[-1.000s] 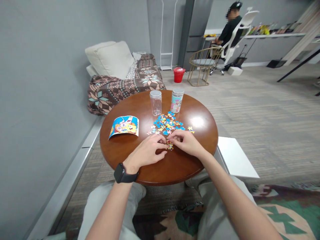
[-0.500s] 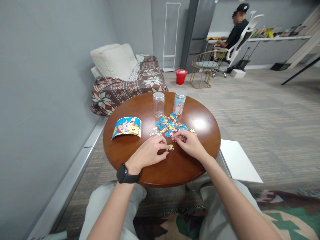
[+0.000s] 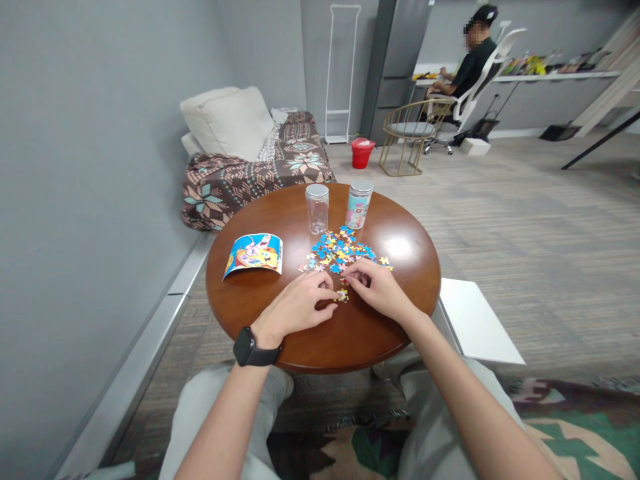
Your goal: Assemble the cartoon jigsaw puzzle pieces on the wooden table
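My left hand (image 3: 299,307), with a black watch on the wrist, rests on the round brown table (image 3: 350,333), its fingers curled and pinched on a small joined bit of puzzle (image 3: 342,295). My right hand (image 3: 378,288) is curled next to it, its fingertips closed on the same small pieces. Just beyond the hands lies a heap of several loose blue, yellow and pink puzzle pieces (image 3: 340,251). A curled picture sheet (image 3: 254,252) lies to the left of the heap.
A clear lidded jar (image 3: 317,208) and a printed lidded jar (image 3: 359,203) stand at the table's far side. A white board (image 3: 475,323) lies right of the table. Behind are a blanket-covered sofa (image 3: 260,163), a red bucket (image 3: 361,152), a gold chair (image 3: 407,130) and a seated person (image 3: 467,63).
My right hand drew back slightly from the heap toward my left hand. The view shifted a little between the earliest frame and now.
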